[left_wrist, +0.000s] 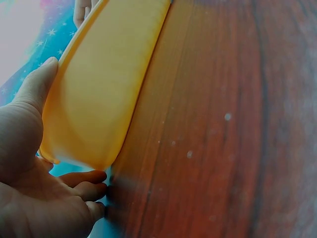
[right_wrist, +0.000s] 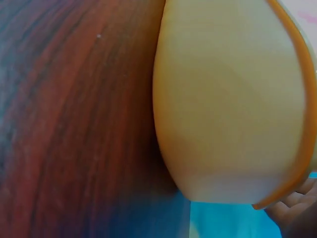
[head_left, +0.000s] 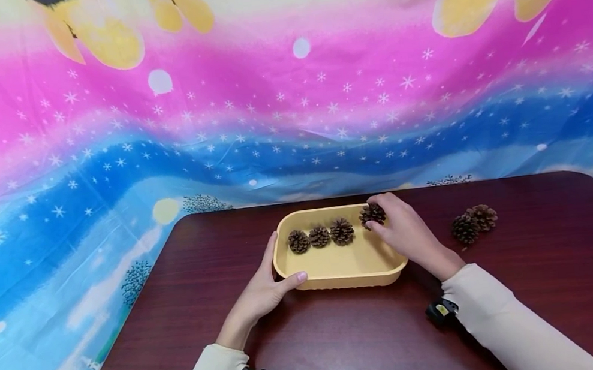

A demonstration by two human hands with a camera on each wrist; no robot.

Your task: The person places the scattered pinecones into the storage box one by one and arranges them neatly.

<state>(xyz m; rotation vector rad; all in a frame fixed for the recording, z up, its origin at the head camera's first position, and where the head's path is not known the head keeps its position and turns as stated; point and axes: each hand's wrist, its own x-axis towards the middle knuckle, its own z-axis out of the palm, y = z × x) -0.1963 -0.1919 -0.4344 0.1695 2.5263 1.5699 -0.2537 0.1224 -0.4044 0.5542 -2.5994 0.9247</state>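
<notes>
On the dark wooden table [head_left: 345, 336], at its far middle, stands a shallow yellow tray [head_left: 337, 265] with rounded corners. At the tray's left end, the left hand [head_left: 264, 291] steadies it: the thumb lies curled along the near rim and the fingers wrap the left wall, which the left wrist view confirms, showing the thumb on the rim and the fingers tucked under the tray's edge. Inside the tray, along its far wall, three pine cones [head_left: 319, 236] sit in a row, close together or touching. To their right, at the tray's far right corner, the right hand [head_left: 407, 233] pinches a fourth pine cone [head_left: 372, 214] between the curled fingertips and the thumb; whether this cone already rests on the tray floor or is held just above it cannot be told. The right wrist view shows only the tray's outer wall and the table grain, not the cone. Farther right, well apart from the tray, two loose pine cones [head_left: 474, 223] lie touching each other on the bare table. Step in hand, as judged: placement of the fourth cone at the right end of the row. The next move calls for release of the pinch with the cone seated beside the third one, a clean lift of the fingers without disturbing the row, and continued support of the tray by the left hand.
</notes>
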